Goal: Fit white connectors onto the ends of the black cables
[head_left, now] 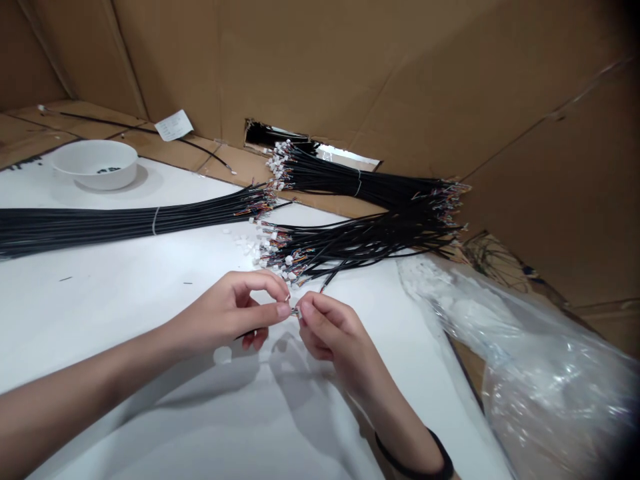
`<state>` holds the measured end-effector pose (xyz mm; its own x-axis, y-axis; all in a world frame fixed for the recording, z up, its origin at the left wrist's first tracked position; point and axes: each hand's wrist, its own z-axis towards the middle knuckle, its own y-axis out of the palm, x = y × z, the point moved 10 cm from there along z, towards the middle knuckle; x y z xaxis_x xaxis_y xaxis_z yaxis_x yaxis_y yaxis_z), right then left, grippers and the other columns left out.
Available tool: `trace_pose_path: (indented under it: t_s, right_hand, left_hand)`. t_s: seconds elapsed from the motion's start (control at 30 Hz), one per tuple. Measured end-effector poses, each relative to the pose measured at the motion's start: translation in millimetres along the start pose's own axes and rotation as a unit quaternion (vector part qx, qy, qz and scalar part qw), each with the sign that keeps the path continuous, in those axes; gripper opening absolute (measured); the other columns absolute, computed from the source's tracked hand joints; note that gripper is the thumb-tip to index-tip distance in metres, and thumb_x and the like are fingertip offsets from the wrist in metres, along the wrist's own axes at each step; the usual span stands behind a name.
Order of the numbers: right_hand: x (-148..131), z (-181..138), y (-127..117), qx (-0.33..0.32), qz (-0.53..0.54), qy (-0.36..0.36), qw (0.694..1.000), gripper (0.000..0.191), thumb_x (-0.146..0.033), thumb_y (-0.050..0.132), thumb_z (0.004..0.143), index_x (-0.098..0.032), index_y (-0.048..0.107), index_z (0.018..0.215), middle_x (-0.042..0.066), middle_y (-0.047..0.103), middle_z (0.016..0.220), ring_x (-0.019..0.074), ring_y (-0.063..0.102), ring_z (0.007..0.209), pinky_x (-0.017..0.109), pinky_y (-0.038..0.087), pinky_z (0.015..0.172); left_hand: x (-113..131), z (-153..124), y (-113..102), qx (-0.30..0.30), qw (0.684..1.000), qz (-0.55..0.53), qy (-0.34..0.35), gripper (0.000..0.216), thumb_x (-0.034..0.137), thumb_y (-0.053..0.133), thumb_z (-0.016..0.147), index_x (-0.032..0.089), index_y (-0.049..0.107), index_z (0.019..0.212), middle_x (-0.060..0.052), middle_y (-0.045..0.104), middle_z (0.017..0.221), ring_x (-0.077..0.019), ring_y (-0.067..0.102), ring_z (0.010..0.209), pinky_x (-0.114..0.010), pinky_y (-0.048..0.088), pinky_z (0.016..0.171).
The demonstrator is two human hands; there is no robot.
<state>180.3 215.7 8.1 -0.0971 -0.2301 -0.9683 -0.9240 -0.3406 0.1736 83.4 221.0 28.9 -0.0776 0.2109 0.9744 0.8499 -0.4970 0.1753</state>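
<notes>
Close together above the white table surface, my left hand point(243, 308) and my right hand point(334, 328) both have their fingers pinched. Thin coloured wires point(294, 312) at the end of a black cable run between the fingertips. The left thumb and fingers grip these wires, and part of the cable shows dark beneath that palm. My right thumb and fingertips hold a small white connector point(299, 312), mostly covered by them. Whether the wires sit inside the connector cannot be made out. Just beyond lies a loose bundle of black cables point(360, 243) with white connectors on its near-left ends.
A tied cable bundle point(100, 225) stretches left; another tied bundle point(345, 179) lies behind. Loose white connectors point(245, 245) are scattered mid-table. A white bowl point(95, 175) holds small dark pieces. Clear plastic bags point(560, 380) cover the right side. Cardboard walls point(425, 80) enclose the back.
</notes>
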Motion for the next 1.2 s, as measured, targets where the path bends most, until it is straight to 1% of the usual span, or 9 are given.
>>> trace_pose_path:
  t_s: [0.13,0.27,0.4,0.5,0.7,0.9,1.0,1.1,1.2]
  right_hand:
    - [1.4,0.8,5.6,-0.013,0.051,0.001,0.999,0.041,-0.048,0.064,0.085,-0.019,0.043,0.066,-0.011,0.026,0.05,0.0037,0.014,0.042,0.018,0.012,0.037]
    - [-4.1,-1.6,9.8,-0.021,0.034,-0.005,0.999,0.039,-0.049,0.063,0.085,-0.019,0.045,0.068,-0.011,0.027,0.051,0.0043,0.016,0.043,0.019,0.01,0.038]
    - [-8.3,-3.5,10.4,-0.017,0.012,-0.018,1.0,0.039,-0.05,0.061,0.087,-0.018,0.046,0.07,-0.01,0.028,0.051,0.0047,0.017,0.044,0.02,0.01,0.039]
    - [-7.8,-3.2,7.4,-0.004,0.002,-0.025,1.0,0.038,-0.049,0.06,0.089,-0.018,0.048,0.071,-0.01,0.029,0.052,0.0049,0.018,0.044,0.02,0.01,0.039]
    - [-5.8,-2.1,2.6,0.018,0.024,-0.022,0.999,0.034,-0.044,0.061,0.089,-0.017,0.049,0.071,-0.01,0.029,0.053,0.0045,0.018,0.044,0.019,0.012,0.039]
    - [-6.8,-2.5,0.0,0.033,0.018,-0.023,0.999,0.034,-0.045,0.062,0.087,-0.017,0.05,0.07,-0.01,0.027,0.052,0.0042,0.018,0.043,0.019,0.013,0.038]
    - [-7.4,-2.7,-0.1,0.037,0.015,-0.022,0.999,0.035,-0.046,0.062,0.086,-0.018,0.05,0.07,-0.01,0.027,0.052,0.0046,0.019,0.043,0.019,0.013,0.038]
    - [-9.4,-3.5,2.0,0.032,0.02,-0.03,0.999,0.035,-0.045,0.062,0.087,-0.018,0.049,0.07,-0.009,0.028,0.053,0.0049,0.019,0.044,0.02,0.013,0.039]
    - [-10.4,-4.8,5.3,0.022,0.018,-0.036,0.999,0.034,-0.045,0.061,0.088,-0.018,0.049,0.071,-0.009,0.029,0.053,0.0053,0.019,0.044,0.02,0.013,0.039]
  left_hand:
    - [-0.6,-0.3,1.5,-0.008,1.0,-0.001,-0.006,0.021,0.027,0.067,0.081,0.012,0.059,0.069,-0.004,0.051,0.115,0.0004,0.056,0.046,-0.015,0.045,0.042]
    - [-2.0,-0.4,-0.7,0.006,1.0,0.005,-0.021,0.023,0.022,0.069,0.077,0.01,0.057,0.062,-0.007,0.051,0.121,0.0021,0.054,0.042,-0.015,0.045,0.041]
    - [-3.1,-1.0,-3.4,0.027,0.999,0.019,-0.036,0.021,0.024,0.073,0.073,0.009,0.062,0.064,-0.008,0.051,0.124,0.0029,0.053,0.042,-0.015,0.046,0.04]
    - [-1.0,-1.5,-7.3,0.05,0.998,0.029,-0.026,0.02,0.025,0.076,0.07,0.01,0.063,0.066,-0.008,0.05,0.126,0.0023,0.053,0.042,-0.015,0.047,0.038]
    - [4.4,-1.9,-10.4,0.069,0.997,0.031,0.009,0.016,0.021,0.075,0.072,0.01,0.065,0.067,-0.007,0.052,0.122,0.0014,0.056,0.042,-0.016,0.052,0.042]
    - [7.6,-2.8,-8.5,0.054,0.998,0.032,0.03,0.011,0.018,0.067,0.078,0.01,0.069,0.07,-0.007,0.052,0.122,-0.0016,0.061,0.047,-0.02,0.058,0.049]
    - [7.6,-1.9,-8.1,0.052,0.998,0.026,0.032,0.01,0.019,0.069,0.077,0.01,0.068,0.073,-0.008,0.052,0.122,-0.0016,0.06,0.049,-0.02,0.059,0.049]
    - [6.1,-0.7,-7.5,0.051,0.998,0.021,0.023,0.014,0.023,0.073,0.075,0.011,0.065,0.075,-0.008,0.051,0.122,-0.0017,0.059,0.05,-0.019,0.059,0.048]
    - [5.7,-0.6,-7.6,0.055,0.998,0.026,0.018,0.019,0.024,0.073,0.076,0.01,0.062,0.069,-0.007,0.051,0.12,-0.0004,0.058,0.048,-0.018,0.059,0.048]
